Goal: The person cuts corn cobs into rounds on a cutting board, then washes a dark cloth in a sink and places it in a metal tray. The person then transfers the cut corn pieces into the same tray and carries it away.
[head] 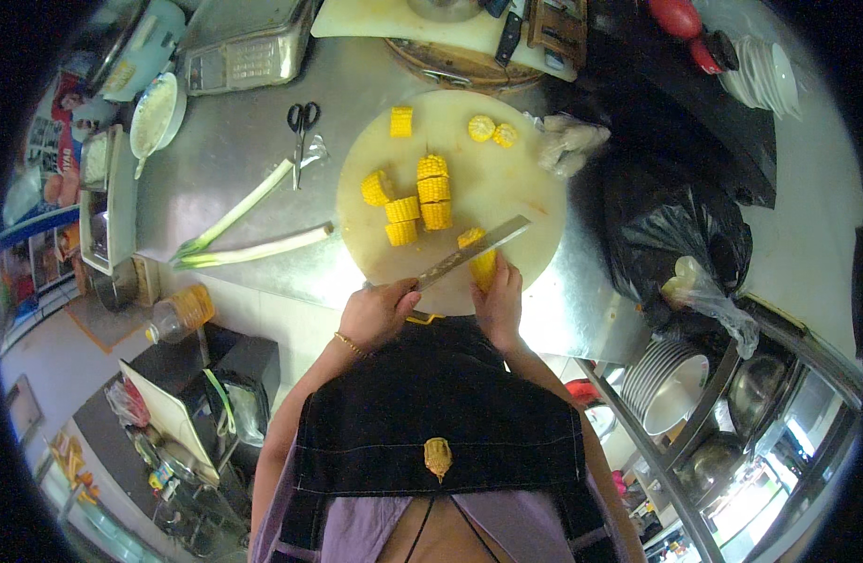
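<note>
My left hand (380,312) grips the handle of a broad-bladed knife (467,253), its blade lying across a piece of corn on the cob. My right hand (500,299) holds that corn cob (483,271) at its near end, on a round white cutting board (516,190). Several cut corn pieces (433,188) stand in a row at the board's middle, with more cut pieces (402,219) to their left. A single piece (401,122) and two small end pieces (481,128) lie towards the far edge. How far the blade has entered the cob cannot be told.
Black-handled scissors (299,141) and two leek stalks (263,250) lie on the metal counter (220,148) at left. A crumpled plastic bag (569,144) touches the board's right edge; a black bag (674,246) is beyond. Another knife (509,35) rests on a rectangular board (375,21) at the back.
</note>
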`<state>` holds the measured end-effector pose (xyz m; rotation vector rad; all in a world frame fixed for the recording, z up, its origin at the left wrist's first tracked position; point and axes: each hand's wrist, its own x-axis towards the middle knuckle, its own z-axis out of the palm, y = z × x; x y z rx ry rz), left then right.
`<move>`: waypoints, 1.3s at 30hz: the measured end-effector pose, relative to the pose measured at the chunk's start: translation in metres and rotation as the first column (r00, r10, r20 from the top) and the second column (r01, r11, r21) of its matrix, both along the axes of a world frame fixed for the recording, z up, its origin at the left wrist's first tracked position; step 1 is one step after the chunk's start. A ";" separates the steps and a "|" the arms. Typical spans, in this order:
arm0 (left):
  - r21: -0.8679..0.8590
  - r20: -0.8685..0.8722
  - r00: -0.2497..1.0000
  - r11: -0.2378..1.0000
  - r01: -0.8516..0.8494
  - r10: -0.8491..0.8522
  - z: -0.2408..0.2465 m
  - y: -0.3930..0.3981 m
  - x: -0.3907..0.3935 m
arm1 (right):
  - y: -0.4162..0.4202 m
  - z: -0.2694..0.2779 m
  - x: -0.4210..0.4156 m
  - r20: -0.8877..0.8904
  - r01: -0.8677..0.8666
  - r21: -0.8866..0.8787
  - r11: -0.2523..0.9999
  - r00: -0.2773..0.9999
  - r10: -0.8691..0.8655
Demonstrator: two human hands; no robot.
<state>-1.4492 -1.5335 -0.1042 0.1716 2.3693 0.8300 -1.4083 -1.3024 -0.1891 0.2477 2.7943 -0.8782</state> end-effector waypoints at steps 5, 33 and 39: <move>0.098 -0.035 0.982 0.977 0.190 -0.187 0.009 0.019 -0.023 | 0.014 -0.055 0.028 0.062 -0.003 0.037 0.999 0.998 0.001; -0.064 0.030 0.971 0.969 0.240 -0.238 -0.068 0.074 -0.019 | 0.100 0.019 -0.132 0.177 -0.910 0.291 0.296 0.355 0.918; -0.094 0.104 0.972 0.971 0.219 -0.210 -0.015 0.081 -0.035 | 0.109 0.044 -0.131 0.102 -0.870 0.309 0.385 0.433 0.896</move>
